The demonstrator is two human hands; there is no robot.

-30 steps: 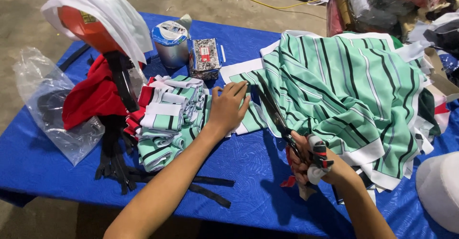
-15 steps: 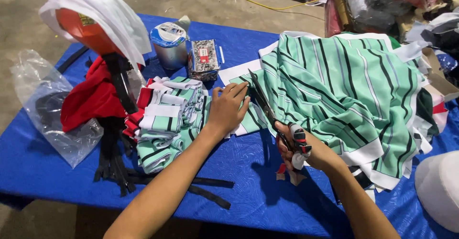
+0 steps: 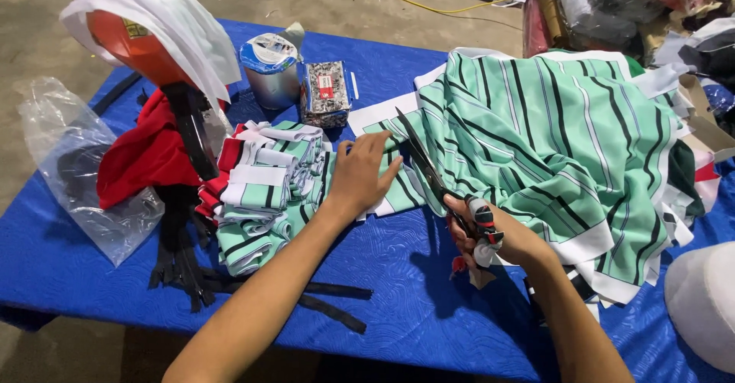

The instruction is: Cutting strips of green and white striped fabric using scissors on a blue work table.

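Note:
My left hand [image 3: 360, 175] lies flat on the near-left edge of a green fabric [image 3: 551, 138] with black and white stripes, pinning it to the blue table [image 3: 398, 268]. My right hand [image 3: 494, 234] grips the taped handles of long black scissors [image 3: 425, 167]. Their blades point away from me, up along the fabric's edge just right of my left hand. A stack of cut striped pieces [image 3: 264, 191] sits left of that hand.
A red cloth [image 3: 149, 153], black straps [image 3: 191, 268] and a clear plastic bag [image 3: 73, 168] lie at the left. A metal tin [image 3: 272, 69] and a small box [image 3: 325, 92] stand at the back. A white rounded object [image 3: 704, 306] sits at right.
My right hand has moved the scissors leftward and forward along the fabric edge, closer to my left hand. The left hand has stayed pressed on the cloth.

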